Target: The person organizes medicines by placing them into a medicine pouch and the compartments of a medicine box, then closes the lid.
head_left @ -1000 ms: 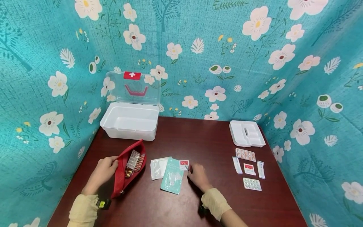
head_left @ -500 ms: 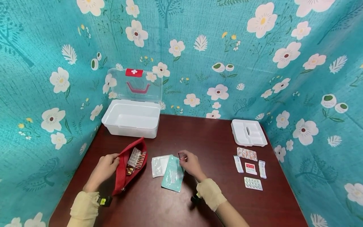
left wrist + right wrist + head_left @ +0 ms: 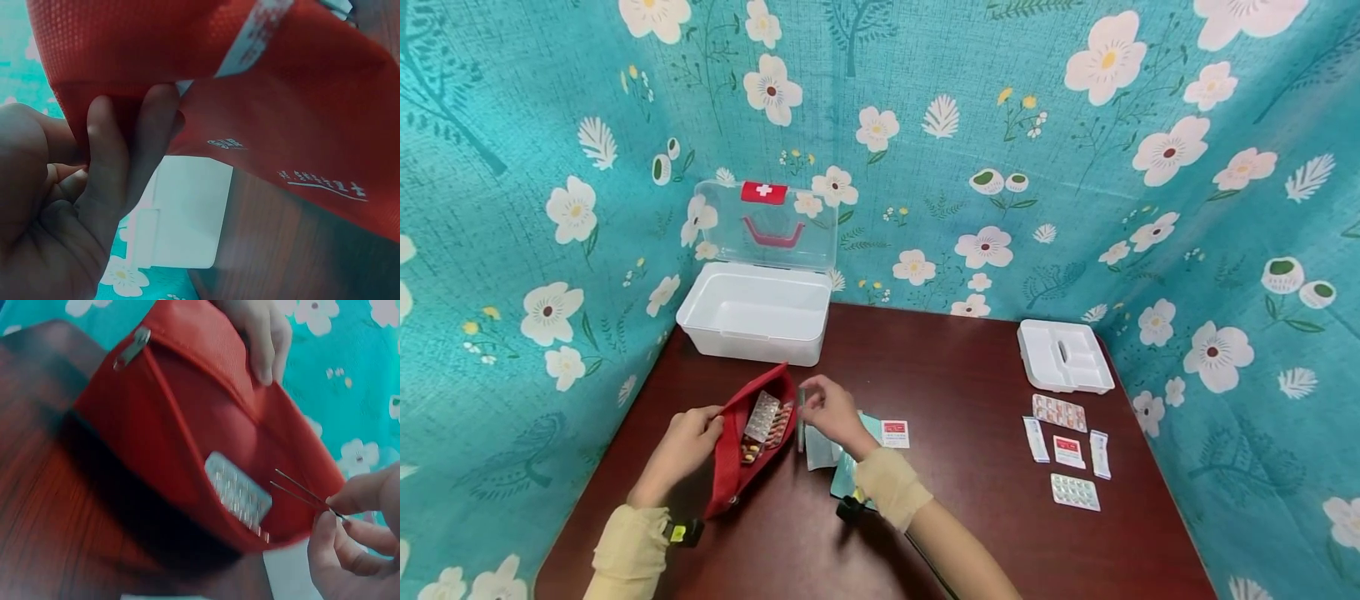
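My left hand (image 3: 685, 443) grips the raised edge of a red zip pouch (image 3: 727, 458), fingers folded round the fabric in the left wrist view. Inside the open pouch lie several blister packs of pills (image 3: 763, 417). My right hand (image 3: 835, 410) pinches thin metal tweezers (image 3: 300, 487) between thumb and fingers. Their two prongs point over the pouch's opening at its far right side. Beneath the right forearm lie a teal packet (image 3: 844, 477) and a white packet (image 3: 819, 451), both partly hidden. A small red-and-white packet (image 3: 895, 433) lies just right of them.
An open clear-lidded first-aid box (image 3: 760, 337) stands at the back left. At the right are a white divided tray (image 3: 1063, 385), an orange blister pack (image 3: 1059, 412), two slim white sachets (image 3: 1036, 439), another red-and-white packet (image 3: 1068, 451) and a silver blister pack (image 3: 1075, 492).
My right hand has lifted the tweezers from beside the small red-and-white packet and carried them left to the pouch. The left hand still holds the pouch open. The view has shifted slightly.
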A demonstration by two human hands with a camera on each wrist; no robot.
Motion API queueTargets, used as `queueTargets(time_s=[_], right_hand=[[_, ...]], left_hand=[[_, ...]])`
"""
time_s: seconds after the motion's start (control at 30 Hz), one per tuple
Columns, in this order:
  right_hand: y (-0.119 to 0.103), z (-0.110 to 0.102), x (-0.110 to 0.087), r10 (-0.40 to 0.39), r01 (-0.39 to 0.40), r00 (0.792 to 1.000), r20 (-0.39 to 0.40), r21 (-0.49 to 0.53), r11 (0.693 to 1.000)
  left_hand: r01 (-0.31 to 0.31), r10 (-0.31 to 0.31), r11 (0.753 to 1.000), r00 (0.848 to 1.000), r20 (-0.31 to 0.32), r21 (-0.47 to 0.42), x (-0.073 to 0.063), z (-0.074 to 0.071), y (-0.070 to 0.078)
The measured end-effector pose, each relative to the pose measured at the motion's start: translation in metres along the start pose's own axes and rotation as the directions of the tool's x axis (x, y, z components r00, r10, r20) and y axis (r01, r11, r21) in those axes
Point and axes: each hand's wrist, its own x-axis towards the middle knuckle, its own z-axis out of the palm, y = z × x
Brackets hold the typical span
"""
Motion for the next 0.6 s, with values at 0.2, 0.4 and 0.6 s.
queueTargets(time_s=[0.2, 0.4, 0.6], right_hand=[[-0.027, 0.021, 0.013, 0.011, -0.012, 1.000, -0.012, -0.069, 0.998], [-0.023, 0.026, 0.017, 0.039, -0.038, 0.999, 0.007, -0.088, 0.995], [-0.002, 0.002, 0.016, 0.032, -0.037, 0.998, -0.062, -0.083, 0.996]], left_hand=[[-0.015, 0.015, 1.000, 1.000, -0.012, -0.003, 0.001, 0.001, 0.000], [-0.015, 0.015, 1.000, 1.000, -0.014, 0.001, 0.003, 0.000, 0.000], [-0.002, 0.002, 1.000, 1.000, -0.017, -0.016, 0.002, -0.001, -0.001]])
